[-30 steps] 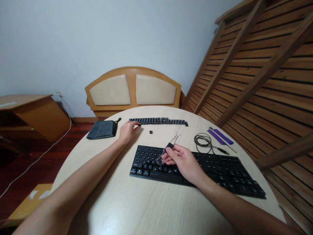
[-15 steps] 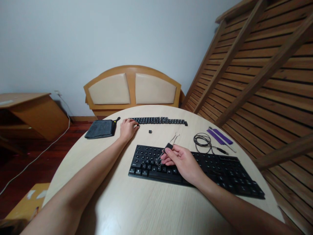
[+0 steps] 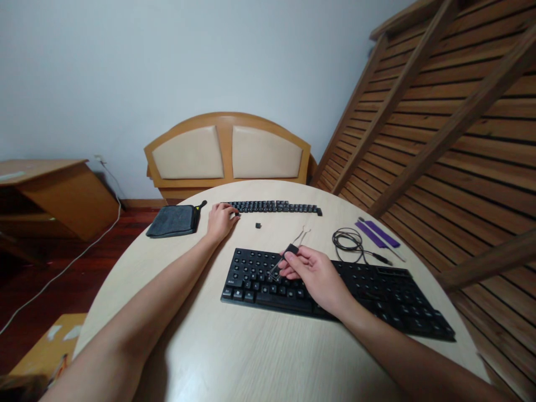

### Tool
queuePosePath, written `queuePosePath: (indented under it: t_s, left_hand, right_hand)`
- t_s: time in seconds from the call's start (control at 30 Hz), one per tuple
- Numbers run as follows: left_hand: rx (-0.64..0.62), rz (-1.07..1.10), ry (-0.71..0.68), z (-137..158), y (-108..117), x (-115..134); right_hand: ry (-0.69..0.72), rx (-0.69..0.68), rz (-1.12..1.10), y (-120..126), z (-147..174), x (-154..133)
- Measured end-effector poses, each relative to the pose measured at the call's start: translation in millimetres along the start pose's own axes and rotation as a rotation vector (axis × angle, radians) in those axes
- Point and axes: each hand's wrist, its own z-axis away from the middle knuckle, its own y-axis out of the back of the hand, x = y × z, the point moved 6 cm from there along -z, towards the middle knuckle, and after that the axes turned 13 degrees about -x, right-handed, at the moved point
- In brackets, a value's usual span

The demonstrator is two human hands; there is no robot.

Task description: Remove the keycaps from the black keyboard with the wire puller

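Note:
On the far side of the table, my left hand (image 3: 220, 220) is closed, its thumb and fingertips pinching a small black keycap (image 3: 237, 214) at the left end of the keycap rows (image 3: 259, 206). A single loose keycap (image 3: 258, 225) lies to the right of that hand. My right hand (image 3: 312, 273) grips a wire keycap puller (image 3: 292, 249) by its black middle, over the black keyboard (image 3: 268, 296). The puller's wire ends stick out on both sides of the fingers. Part of the keyboard is hidden beneath my right hand and forearm.
A dark zippered pouch (image 3: 173, 221) lies at the left of the table (image 3: 201, 357). To the right are a coiled black cable (image 3: 347, 241) and a purple-bristled brush or strip (image 3: 377, 233). A wooden headboard (image 3: 227, 146) stands behind; wooden slats (image 3: 452, 111) lean at the right.
Both hands stay in nearly the same places. The puller's lower wire end is slightly higher over the keyboard. The whole view has shifted a little.

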Motion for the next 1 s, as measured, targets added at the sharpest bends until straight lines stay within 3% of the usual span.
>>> queuePosePath:
  t_s: [0.23,0.5,0.57,0.73,0.83,1.0]
  left_hand:
    - [-0.004,0.083,-0.028,7.4,8.4,11.9]
    - [-0.078,0.292,-0.141,52.9,33.6,62.4]
    - [-0.142,0.357,-0.166,74.2,37.5,75.2]
    - [-0.445,0.641,-0.206,120.9,40.0,97.6]
    - [-0.571,0.612,-0.222,133.8,44.3,104.0]
    - [-0.666,0.501,-0.238,141.2,49.0,105.4]
  right_hand:
    - [0.054,0.026,0.014,2.0,-0.2,0.8]
    - [0.096,0.002,0.095,-8.5,-4.2,-0.8]
    - [0.106,-0.016,0.126,-10.8,-7.1,-2.0]
    - [0.138,-0.077,0.245,-16.2,-17.1,-8.3]
    - [0.141,-0.105,0.336,-21.7,-22.7,-11.6]
    - [0.124,-0.127,0.476,-31.3,-29.2,-14.4]
